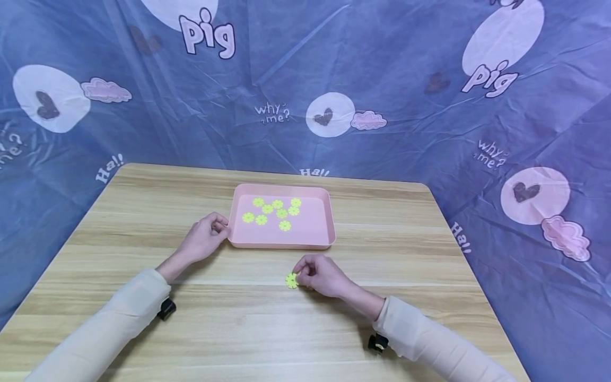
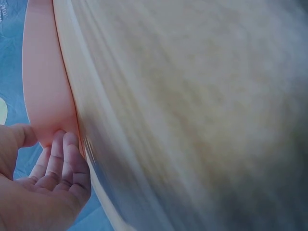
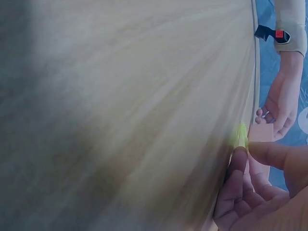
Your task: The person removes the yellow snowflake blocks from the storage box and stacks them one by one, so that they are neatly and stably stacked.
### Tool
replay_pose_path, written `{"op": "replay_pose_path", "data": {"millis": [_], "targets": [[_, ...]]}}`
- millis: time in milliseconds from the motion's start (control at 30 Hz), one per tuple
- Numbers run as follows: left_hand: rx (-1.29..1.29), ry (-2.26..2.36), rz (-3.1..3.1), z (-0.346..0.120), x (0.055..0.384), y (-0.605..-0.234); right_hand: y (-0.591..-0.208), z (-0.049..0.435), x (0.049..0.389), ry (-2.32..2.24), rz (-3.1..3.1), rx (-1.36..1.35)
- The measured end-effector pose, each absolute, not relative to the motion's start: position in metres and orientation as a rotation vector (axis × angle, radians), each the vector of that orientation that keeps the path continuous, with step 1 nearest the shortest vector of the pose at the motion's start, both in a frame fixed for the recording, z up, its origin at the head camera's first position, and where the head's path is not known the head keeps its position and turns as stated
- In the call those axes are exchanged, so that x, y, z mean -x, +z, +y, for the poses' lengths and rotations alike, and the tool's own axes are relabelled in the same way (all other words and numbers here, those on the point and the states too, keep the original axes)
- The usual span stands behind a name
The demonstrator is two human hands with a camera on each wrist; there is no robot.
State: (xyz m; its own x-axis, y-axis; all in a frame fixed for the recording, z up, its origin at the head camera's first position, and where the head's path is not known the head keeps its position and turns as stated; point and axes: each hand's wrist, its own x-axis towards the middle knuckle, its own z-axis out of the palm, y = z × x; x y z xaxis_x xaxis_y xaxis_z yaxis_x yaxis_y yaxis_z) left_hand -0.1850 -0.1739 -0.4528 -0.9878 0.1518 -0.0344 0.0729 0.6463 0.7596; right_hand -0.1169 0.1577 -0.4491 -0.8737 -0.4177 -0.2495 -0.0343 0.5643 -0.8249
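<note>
At the near left corner of the pink tray (image 1: 310, 233), my left hand (image 1: 206, 237) holds on with thumb and fingertips. The left wrist view shows the thumb (image 2: 25, 135) at the tray's edge and the fingertips against its outer wall (image 2: 45, 72). My right hand (image 1: 323, 276) is in front of the tray, pinching a yellow-green notched disc (image 1: 290, 280) between thumb and fingers. Seen edge-on in the right wrist view, the disc (image 3: 241, 134) sticks out past the fingertips. Several matching discs (image 1: 267, 209) lie flat inside the tray, mostly towards its left and middle.
Under everything is a light wood-grain table (image 1: 382, 254), its back edge close behind the tray. A blue printed cloth (image 1: 406, 69) hangs behind and beside it. Small black devices (image 1: 166, 309) are strapped at both wrists.
</note>
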Motion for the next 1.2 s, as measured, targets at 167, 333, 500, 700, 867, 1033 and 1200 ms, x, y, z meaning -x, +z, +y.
{"op": "replay_pose_path", "data": {"millis": [167,333,500,700,867,1033,1200], "targets": [[-0.189,1.263,2.764,-0.174,0.185,-0.452,-0.441,0.162,0.118,-1.233,2.392,0.382],[-0.185,1.271,2.759,-0.173,0.185,-0.452,-0.427,0.168,0.126,-1.230,2.444,0.504],[-0.182,1.270,2.760,-0.173,0.185,-0.452,-0.417,0.171,0.141,-1.230,2.509,0.592],[-0.194,1.253,2.758,-0.173,0.186,-0.452,-0.412,0.171,0.163,-1.255,2.605,0.637],[-0.201,1.246,2.754,-0.174,0.187,-0.451,-0.417,0.169,0.185,-1.262,2.655,0.653],[-0.203,1.240,2.747,-0.174,0.187,-0.450,-0.425,0.166,0.202,-1.238,2.667,0.625],[-0.216,1.234,2.751,-0.174,0.186,-0.449,-0.435,0.162,0.214,-1.175,2.700,0.616]]}}
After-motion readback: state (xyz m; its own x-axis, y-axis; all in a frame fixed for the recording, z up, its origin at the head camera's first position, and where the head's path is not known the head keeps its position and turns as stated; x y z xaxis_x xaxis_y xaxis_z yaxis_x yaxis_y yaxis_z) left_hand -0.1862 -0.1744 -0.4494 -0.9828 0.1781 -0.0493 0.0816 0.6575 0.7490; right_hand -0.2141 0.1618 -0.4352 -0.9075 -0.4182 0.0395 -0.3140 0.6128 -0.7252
